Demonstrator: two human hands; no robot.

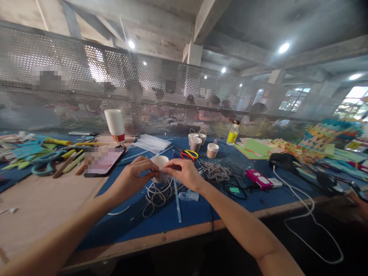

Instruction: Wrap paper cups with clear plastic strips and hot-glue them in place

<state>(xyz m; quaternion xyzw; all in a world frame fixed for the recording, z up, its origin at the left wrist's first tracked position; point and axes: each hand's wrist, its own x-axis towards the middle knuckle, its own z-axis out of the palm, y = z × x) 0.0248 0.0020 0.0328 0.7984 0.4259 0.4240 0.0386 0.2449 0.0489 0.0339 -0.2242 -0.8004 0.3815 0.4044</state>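
A white paper cup (160,161) stands upright between my hands, at the front middle of the blue tabletop. My left hand (140,170) is closed on its left side, thumb and fingers pinched at the wall. My right hand (184,173) pinches the cup's right front, its fingertips close to the left ones. Whether something thin is also between the fingertips cannot be made out. Below the right fingers a narrow translucent strip (177,203) runs toward the table edge. Loops of pale cord (156,197) lie under and in front of the cup.
Behind are several small cord-wrapped cups (196,143), scissors (189,154) and a bottle (232,133). A cup stack (114,124), phone (105,161) and cutting tools stand left. Rightward lie a grey cord bundle (217,171), a magenta device (259,180) and a white cable (301,195).
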